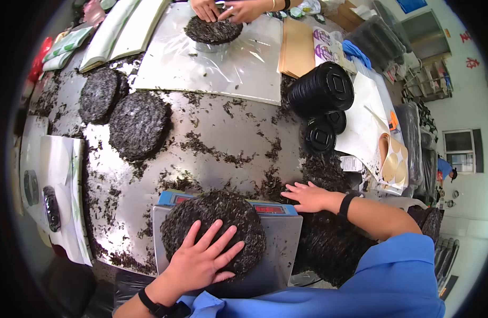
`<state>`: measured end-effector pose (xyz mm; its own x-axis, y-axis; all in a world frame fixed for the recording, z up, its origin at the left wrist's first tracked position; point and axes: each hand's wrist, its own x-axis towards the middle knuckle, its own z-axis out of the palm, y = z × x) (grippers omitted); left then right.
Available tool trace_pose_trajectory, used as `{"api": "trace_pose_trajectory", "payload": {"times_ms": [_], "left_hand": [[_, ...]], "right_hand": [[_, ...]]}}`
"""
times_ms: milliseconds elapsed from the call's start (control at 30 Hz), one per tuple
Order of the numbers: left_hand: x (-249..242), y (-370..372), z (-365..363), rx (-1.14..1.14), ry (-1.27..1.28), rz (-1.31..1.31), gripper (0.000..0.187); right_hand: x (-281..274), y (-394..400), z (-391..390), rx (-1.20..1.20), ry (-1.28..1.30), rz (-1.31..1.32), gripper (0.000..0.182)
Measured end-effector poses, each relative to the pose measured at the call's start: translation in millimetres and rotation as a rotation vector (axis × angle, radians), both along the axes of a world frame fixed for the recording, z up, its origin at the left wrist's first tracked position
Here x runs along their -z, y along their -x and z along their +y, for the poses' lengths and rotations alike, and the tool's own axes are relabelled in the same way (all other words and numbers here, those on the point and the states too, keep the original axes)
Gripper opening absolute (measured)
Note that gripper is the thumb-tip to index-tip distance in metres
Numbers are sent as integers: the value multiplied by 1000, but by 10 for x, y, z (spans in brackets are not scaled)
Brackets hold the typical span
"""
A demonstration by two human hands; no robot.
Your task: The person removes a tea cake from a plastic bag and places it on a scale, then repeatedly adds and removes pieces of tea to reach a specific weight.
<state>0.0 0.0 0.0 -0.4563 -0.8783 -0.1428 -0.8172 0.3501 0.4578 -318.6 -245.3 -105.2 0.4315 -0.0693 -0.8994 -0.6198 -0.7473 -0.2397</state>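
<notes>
While the left hand (197,263) lies spread on a dark disc (222,208), right hand (310,197) splayed, beside scale (281,233)

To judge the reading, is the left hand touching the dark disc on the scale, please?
Touching: in the head view, the left hand lies spread on the disc.

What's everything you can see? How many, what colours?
Scale: one, silver and blue, front middle
Round cake: one, blackish, on scale
Other cakes: at least three, blackish, two left, one top
Dark heap: one, blackish, right of scale
Table: one, silver, underneath
Board: one, white, top middle
Round containers: several, black, right of centre
Brown sheets: one pile, tan, top
Sticker roll: one, tan, right
Bags: several, white and green, left
Co-worker's hands: two, bare, on topmost cake
Wristbands: two, black, on both wrists
Left hand: one, bare, on scale's cake
Right hand: one, bare, by scale's right corner
</notes>
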Motion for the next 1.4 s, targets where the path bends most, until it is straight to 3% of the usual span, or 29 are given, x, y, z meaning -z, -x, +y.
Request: {"api": "trace_pose_trajectory", "payload": {"times_ms": [67, 100, 133, 167, 200, 267, 300, 367, 433, 500, 567, 633, 800, 833, 867, 900, 933, 967, 1000, 1033, 1067, 1100, 1200, 1233, 1267, 1400], "left_hand": [[64, -60, -129, -21, 8, -11, 70], [-78, 181, -28, -21, 88, 89, 71], [-159, 137, 17, -23, 103, 93, 71], [-272, 83, 113, -29, 104, 97, 71], [-428, 12, 221, -57, 138, 112, 70], [-632, -1, 483, -119, 232, 172, 68], [-703, -15, 658, -169, 274, 181, 65], [-648, -16, 1107, -308, 380, 243, 61], [-622, -13, 1665, -438, 361, 275, 57], [-498, 21, 2283, -584, 408, 271, 48], [-383, -32, 2976, -666, 108, 125, 44], [-120, -70, 3656, -782, -133, 3, 35], [542, 288, 5779, -1661, -307, 62, 35], [616, 501, 6218, -1782, -374, 35, 37], [707, 780, 6658, -1848, -392, -14, 31], [757, 1086, 7099, -1914, -458, -2, 33], [720, 1377, 7465, -2070, -601, 119, 32], [804, 1685, 7845, -2186, -655, 234, 36], [780, 1938, 8130, -2314, -687, 263, 44], [750, 2086, 8328, -2420, -650, 266, 45], [722, 2180, 8526, -2520, -619, 268, 47], [715, 2221, 8703, -2614, -592, 267, 49], [787, 1878, 8996, -2685, -155, 245, 49], [951, 1705, 9096, -2700, -66, 270, 50], [1175, 1551, 9163, -2708, 14, 294, 50], [2268, 1058, 9314, -2719, -336, 544, 57]], "right_hand": [[322, -67, -188, -12, -36, 5, 74], [-151, 339, -263, 4, -14, 153, 69], [-302, 52, -241, -37, -43, 242, 62], [-446, -79, -180, -165, 65, -49, 53], [-470, -238, -191, -129, 104, -270, 44], [-980, -593, -161, -26, 172, -189, 35], [-1226, -745, -76, -102, 292, -283, 35], [-1635, -1046, 329, -154, 493, -690, 59], [-2065, -1481, 1003, -232, 484, -775, 83], [-2171, -1681, 1680, -335, 408, -743, 90], [-1784, -1555, 2041, -518, 325, -536, 94], [-1775, -1480, 2311, -474, 417, -532, 96], [-1763, -1273, 2171, -477, 361, -237, 109], [-1869, -1325, 2319, -454, 398, -351, 82], [-1913, -1515, 2318, -482, 303, -138, 85], [-2000, -1744, 2427, -518, 319, -70, 72], [-1879, -1877, 2340, -784, 456, -172, 45], [-1722, -2078, 2257, -1044, 595, -281, 38], [-1762, -2467, 2583, -927, 658, -218, 34], [-1839, -2828, 3151, -805, 719, -154, 43], [-1725, -2966, 3671, -771, 636, -619, 24], [-1806, -3192, 4469, -764, 482, -712, 18], [-1610, -3697, 6164, -960, 123, -498, 23], [-1390, -3831, 6628, -1040, -75, -503, 27], [-1127, -3977, 7086, -1266, -144, -503, 30], [362, -4243, 9241, -1530, -653, -691, 41]]}}
